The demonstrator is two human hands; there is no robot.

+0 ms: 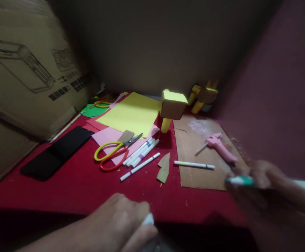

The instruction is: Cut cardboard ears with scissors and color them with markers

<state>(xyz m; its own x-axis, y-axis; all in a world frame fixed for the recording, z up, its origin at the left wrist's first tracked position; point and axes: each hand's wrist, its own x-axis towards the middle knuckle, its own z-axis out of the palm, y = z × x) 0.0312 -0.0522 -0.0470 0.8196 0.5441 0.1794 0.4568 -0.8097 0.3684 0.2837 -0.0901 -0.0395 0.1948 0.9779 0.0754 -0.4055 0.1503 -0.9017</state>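
At the front edge of the red-covered table, my left hand [123, 220] is closed round a small white object [148, 219], most of it hidden by the fingers. On the right, my right hand [270, 185], blurred, holds a white pen with a green part [244, 180], its dark tip toward the left. Beyond that hand, a pink glue gun [222, 147] lies on a cardboard sheet [191, 178], and a thin white marker [194, 164] crosses the sheet's left edge. Two cut cardboard pieces [163, 171] lie left of the sheet.
Scissors [110, 154] and several white markers [142, 155] lie mid-table by yellow paper [131, 112]. Behind stand a cardboard figure [175, 106] and another box-headed figure [207, 94]. A black phone [56, 152] and a large cardboard box [32, 63] are on the left.
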